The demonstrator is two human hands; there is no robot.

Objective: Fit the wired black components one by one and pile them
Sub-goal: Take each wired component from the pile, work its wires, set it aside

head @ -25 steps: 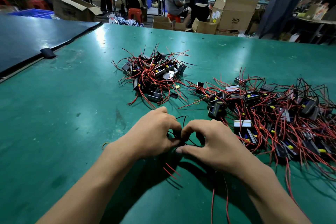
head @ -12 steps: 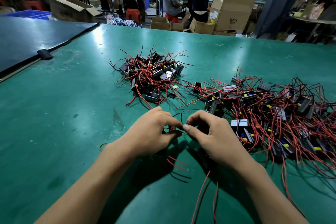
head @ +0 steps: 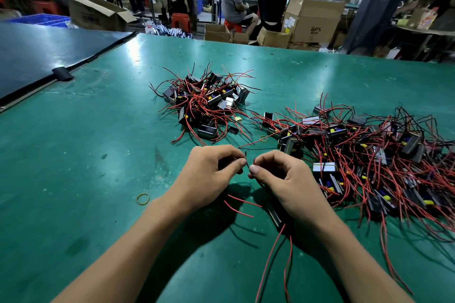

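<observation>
Green surface [head: 73, 167] carries a centre pile [head: 206, 103] and a right pile [head: 369, 150], which the frame cuts off. At lower centre, left hand [head: 209, 174] and right hand [head: 285, 179] each close their grip on thin wire ends [head: 254, 160]. Most of the black component [head: 274, 215] is hidden under the right palm.

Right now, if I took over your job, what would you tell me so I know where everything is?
Left hand pinches a black wire tip.
Right hand pinches a red wire tip, with a black component under its palm.
Small pile lies straight ahead on the green table; big tangled pile lies to the right.
Done: probably the small pile.
Left: finish this component, add it there, then likely work through the big pile.
</observation>
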